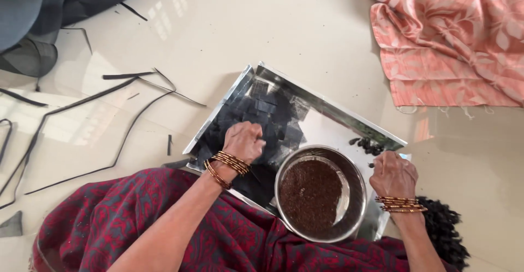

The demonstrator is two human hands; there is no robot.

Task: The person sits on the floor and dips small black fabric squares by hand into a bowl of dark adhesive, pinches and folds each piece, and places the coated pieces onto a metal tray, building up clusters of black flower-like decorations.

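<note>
A shiny steel tray (327, 108) lies on the pale floor in front of me. Several small black fabric squares (267, 111) are piled on its left half. My left hand (244, 139), with gold bangles at the wrist, rests curled on that pile; whether it pinches a square is hidden. A round steel bowl (355, 182) of fine dark brown grains stands on the tray's near right part. My right hand (392, 174) is closed beside the bowl's right rim, close to a few small black lumps (368, 145) on the tray.
Long black fabric strips (82, 105) trail over the floor at left. A pink patterned cloth (453, 37) lies at top right. Dark cloth (33, 15) is heaped at top left. A black beaded piece (445, 231) sits by my right wrist. My red patterned garment (125, 223) covers the foreground.
</note>
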